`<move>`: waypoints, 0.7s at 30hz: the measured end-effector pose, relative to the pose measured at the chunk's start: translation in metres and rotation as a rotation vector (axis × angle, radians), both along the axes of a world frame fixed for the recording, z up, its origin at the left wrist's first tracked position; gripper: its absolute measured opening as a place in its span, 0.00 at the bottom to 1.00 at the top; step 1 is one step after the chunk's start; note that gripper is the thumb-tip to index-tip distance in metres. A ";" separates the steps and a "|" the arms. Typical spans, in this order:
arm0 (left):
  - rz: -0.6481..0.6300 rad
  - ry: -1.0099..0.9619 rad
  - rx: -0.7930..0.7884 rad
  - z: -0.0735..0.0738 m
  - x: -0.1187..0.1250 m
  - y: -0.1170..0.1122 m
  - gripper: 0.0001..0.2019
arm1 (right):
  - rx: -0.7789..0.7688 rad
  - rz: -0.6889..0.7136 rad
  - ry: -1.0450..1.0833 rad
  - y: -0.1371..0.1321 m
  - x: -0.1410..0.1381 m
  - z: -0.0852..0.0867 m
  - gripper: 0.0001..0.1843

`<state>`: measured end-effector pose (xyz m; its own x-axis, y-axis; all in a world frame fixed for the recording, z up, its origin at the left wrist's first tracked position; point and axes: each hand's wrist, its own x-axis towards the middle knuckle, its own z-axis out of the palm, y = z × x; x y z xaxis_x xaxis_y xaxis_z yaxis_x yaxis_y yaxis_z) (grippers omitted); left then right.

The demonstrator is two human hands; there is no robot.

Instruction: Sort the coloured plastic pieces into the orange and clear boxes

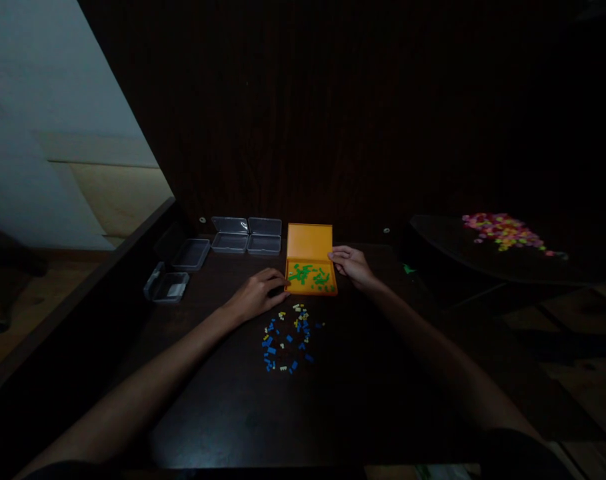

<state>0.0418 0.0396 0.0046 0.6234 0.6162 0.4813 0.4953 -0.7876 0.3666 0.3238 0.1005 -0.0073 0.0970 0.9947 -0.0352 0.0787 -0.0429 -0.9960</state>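
Note:
An open orange box [310, 241] stands on the dark table, its lid up at the back and several small green pieces [310, 276] in its tray. My left hand [257, 295] rests on the table with its fingertips curled against the box's left edge. My right hand [350, 265] touches the box's right edge, fingers bent around the corner. In front of the box lies a loose scatter of small blue, yellow and white pieces [289, 337].
Several clear plastic boxes [247, 235] lie open at the back left, and another [167, 287] near the table's left edge. A dark round tray [447, 247] at the right carries a heap of pink and yellow pieces [505, 231]. One green piece [409, 269] lies beside it.

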 end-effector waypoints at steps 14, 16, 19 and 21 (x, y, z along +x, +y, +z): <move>0.109 0.178 0.011 0.002 0.012 0.040 0.10 | 0.112 -0.065 0.042 0.036 -0.010 0.008 0.19; 0.128 0.190 0.005 0.003 0.013 0.042 0.10 | 0.123 -0.067 0.021 0.040 -0.011 0.008 0.19; 0.157 0.188 0.006 0.004 0.014 0.046 0.10 | 0.111 -0.079 0.008 0.043 -0.013 0.009 0.18; 0.168 0.180 0.012 0.004 0.015 0.048 0.09 | 0.100 -0.090 0.007 0.045 -0.014 0.010 0.17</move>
<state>0.0570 0.0872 0.0083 0.5893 0.7133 0.3795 0.6762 -0.6924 0.2516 0.3094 0.1454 0.0024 0.1864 0.9805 0.0628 0.0719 0.0501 -0.9962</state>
